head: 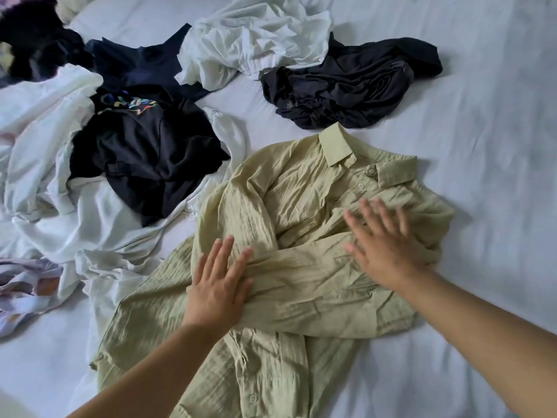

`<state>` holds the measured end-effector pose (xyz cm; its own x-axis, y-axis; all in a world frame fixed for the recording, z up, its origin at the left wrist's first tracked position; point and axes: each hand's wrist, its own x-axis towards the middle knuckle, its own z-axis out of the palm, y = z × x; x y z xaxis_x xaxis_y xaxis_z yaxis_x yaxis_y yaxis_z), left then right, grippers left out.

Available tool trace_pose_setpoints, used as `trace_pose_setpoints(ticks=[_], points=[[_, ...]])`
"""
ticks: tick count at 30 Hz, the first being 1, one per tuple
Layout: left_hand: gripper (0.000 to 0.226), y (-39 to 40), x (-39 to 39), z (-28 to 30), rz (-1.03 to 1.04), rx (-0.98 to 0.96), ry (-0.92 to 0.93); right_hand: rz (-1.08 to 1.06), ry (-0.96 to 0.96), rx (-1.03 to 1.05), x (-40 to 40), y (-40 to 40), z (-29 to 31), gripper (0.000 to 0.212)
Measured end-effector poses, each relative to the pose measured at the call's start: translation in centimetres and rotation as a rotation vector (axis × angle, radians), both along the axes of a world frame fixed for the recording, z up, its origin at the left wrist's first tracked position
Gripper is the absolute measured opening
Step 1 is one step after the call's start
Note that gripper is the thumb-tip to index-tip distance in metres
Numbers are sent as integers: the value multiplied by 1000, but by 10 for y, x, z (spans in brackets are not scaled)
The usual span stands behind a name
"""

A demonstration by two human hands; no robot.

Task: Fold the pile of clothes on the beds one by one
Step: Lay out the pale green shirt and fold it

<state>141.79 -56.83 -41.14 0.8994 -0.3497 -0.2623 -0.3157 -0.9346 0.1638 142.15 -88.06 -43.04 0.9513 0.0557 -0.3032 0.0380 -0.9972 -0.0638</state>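
Note:
A crinkled pale green button shirt lies spread on the white bed sheet, collar toward the far side, with a sleeve folded across its middle. My left hand rests flat on that sleeve, fingers apart. My right hand is flat and blurred over the shirt's right chest, fingers spread. Neither hand grips any cloth. Unfolded clothes lie beyond and to the left: a black T-shirt with a coloured print, a navy top, a crumpled white garment and a dark bunched garment.
A large white garment sprawls along the left side under the black T-shirt. A patterned lilac piece lies at the left edge. Something black and fuzzy sits in the far left corner. Bare sheet stretches along the right.

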Motion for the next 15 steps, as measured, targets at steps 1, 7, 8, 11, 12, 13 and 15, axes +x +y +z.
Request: trace_pose_setpoints(ticks=[1,7,8,11,12,13,15], points=[[54,2,-4,-2,-86,21,-40,59,47,28,-8,14,-7,63],[78,26,-4,-19,-213,244,201,-4,236,-58,-33,33,-37,65],[75,26,5,-12,-240,188,181,-49,202,-35,-31,33,-33,64],[50,17,31,9,-292,-45,-2,-167,133,44,-20,28,-16,64],[46,12,39,12,-296,-96,-15,-194,138,49,-17,25,-11,65],[44,4,50,15,-306,-130,-22,-228,142,50,-15,22,-8,67],[40,-14,75,18,-327,-172,-54,-309,131,56,-11,15,-3,68]])
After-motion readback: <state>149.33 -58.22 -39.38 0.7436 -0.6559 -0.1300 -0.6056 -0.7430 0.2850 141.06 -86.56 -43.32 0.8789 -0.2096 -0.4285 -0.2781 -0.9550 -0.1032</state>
